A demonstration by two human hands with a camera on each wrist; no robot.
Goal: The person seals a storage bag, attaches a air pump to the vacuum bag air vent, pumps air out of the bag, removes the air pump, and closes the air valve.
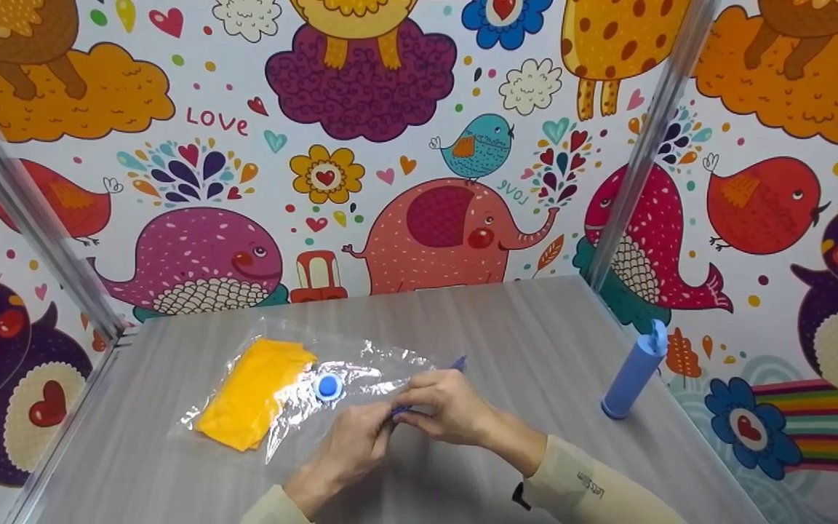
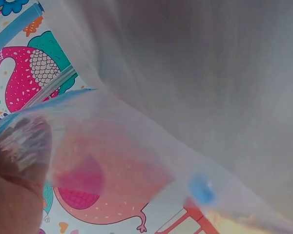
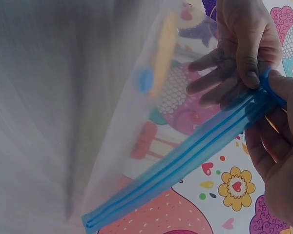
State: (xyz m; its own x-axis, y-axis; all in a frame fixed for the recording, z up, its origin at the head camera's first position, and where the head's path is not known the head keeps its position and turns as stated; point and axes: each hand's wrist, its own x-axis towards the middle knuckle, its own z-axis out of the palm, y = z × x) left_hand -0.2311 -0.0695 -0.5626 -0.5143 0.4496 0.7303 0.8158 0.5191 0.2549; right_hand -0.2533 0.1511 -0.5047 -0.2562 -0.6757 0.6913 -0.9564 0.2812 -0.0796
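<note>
A clear plastic storage bag [image 1: 372, 362] lies across the table, with a folded yellow cloth [image 1: 255, 393] inside and a round blue valve [image 1: 328, 386] on its film. My left hand [image 1: 353, 440] pinches the bag's open-side edge between thumb and fingers; in the right wrist view its fingers show through the film. Close beside it, my right hand [image 1: 452, 409] pinches a small blue slider [image 3: 269, 87] on the bag's blue zip strip [image 3: 171, 158]. In the right wrist view the strip stretches away from both hands, its two ridges visible.
A blue hand pump [image 1: 633, 375] stands on the right part of the grey wood-look table [image 1: 528, 342]. Printed wall panels [image 1: 404, 145] with cartoon animals enclose the back and sides, joined by metal corner posts [image 1: 652, 145].
</note>
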